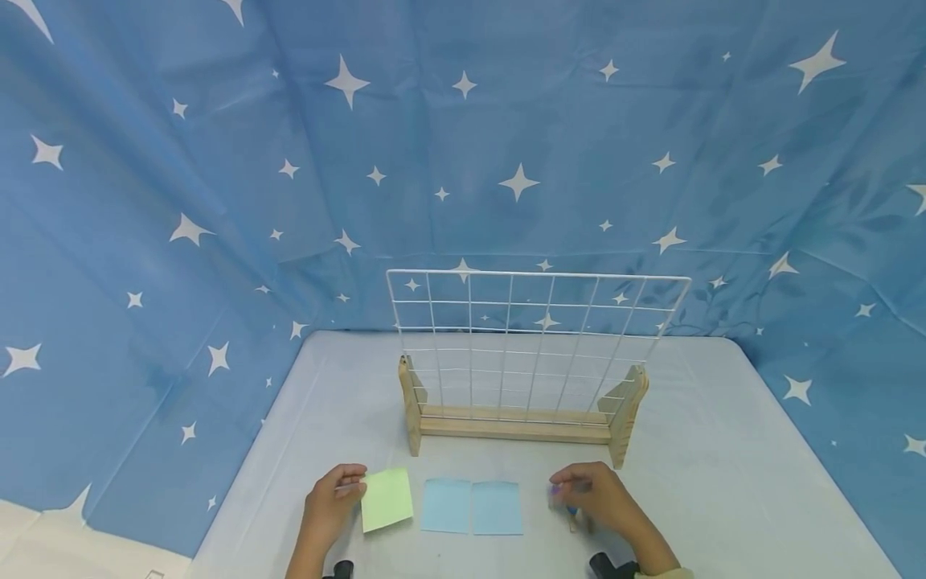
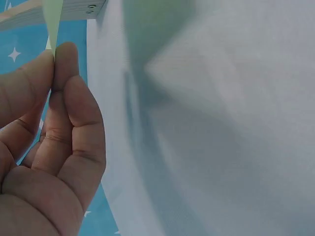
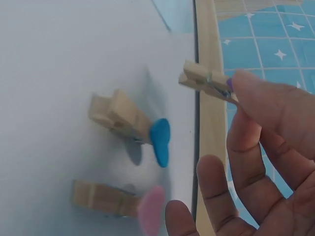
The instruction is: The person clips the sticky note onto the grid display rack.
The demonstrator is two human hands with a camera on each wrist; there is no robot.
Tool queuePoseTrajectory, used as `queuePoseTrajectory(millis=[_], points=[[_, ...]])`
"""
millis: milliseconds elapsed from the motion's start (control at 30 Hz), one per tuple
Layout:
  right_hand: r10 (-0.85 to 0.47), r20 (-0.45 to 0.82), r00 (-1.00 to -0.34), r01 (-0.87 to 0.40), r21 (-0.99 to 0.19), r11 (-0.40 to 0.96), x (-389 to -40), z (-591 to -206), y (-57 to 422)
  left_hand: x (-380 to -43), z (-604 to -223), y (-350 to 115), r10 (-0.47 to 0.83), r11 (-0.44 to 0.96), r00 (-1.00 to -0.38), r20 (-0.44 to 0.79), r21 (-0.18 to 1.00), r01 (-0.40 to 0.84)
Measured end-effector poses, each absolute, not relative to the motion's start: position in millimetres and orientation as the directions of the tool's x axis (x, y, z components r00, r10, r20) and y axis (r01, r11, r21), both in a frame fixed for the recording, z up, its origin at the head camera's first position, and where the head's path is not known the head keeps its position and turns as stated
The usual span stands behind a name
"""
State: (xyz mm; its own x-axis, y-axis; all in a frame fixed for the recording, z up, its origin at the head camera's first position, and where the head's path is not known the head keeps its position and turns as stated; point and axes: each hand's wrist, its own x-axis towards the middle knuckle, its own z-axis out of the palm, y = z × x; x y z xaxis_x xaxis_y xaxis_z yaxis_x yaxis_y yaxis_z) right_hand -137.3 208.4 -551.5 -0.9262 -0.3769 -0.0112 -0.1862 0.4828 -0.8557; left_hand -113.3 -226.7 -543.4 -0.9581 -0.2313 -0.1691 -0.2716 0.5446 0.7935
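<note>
With your left hand's [image 1: 331, 508] fingers pinching the green note [image 1: 387, 500] just left of the blue notes [image 1: 446, 505], your right hand [image 1: 596, 494], rightward, pinched a clothespin [image 3: 203, 81], wooden end pointing away from the wire grid [image 1: 508, 330].

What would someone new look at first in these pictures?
Probably the blue star-patterned cloth filling the background. Next, the white wire grid standing in a wooden base on the table. Nearer, the left hand pinches a light green sticky note left of two light blue sticky notes, while to their right the right hand pinches a wooden clothespin.
</note>
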Motion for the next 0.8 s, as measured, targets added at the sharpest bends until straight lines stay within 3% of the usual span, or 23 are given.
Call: queuePoseTrajectory(millis=[433,700,800], points=[[-0.301,-0.045,-0.953,-0.09,-0.904,0.418,-140.0,-538.7,206.7,-107.7,-534.8,-225.5,-0.263,0.507,-0.951,-0.163,0.815,-0.28],[-0.292,0.055,-0.955,-0.191,-0.867,0.461,-142.0,-532.1,206.7,-108.1,-530.6,-223.5,-0.268,0.505,-0.954,-0.136,0.823,-0.259],[-0.273,0.046,-0.961,-0.175,-0.864,0.471,-141.6,-530.1,206.6,-108.5,-528.5,-221.9,-0.265,0.499,-0.956,-0.125,0.831,-0.247]])
